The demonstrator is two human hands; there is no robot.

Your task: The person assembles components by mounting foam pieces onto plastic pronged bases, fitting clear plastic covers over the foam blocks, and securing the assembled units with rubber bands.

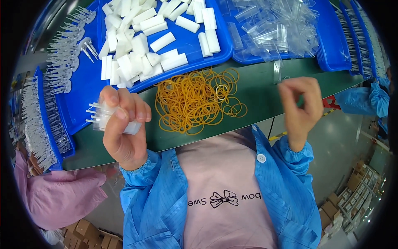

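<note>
**Clear packet (98, 121) clamped left of the bands (186, 101)**

Dark lettering, upside down in view, flanks a line-drawn bow (224, 199) on the pink shirt (228, 166), on the near side of the bands; the blue jacket (145, 207) over it is ribbed, with gathered cuffs. The bands, thin amber rings, lie tangled on the green surface (257, 93). Just left of them, the left hand (124, 118) has its fingers clamped on the packet, whose slim white prongs jut leftward. Well right of them, the right hand (302, 106) is curled, fingertips beside a glossy clear strip (277, 72); I cannot tell whether they grip it. Beyond the bands, a blue tray (229, 52) holds smooth white blocks (162, 41).
</note>
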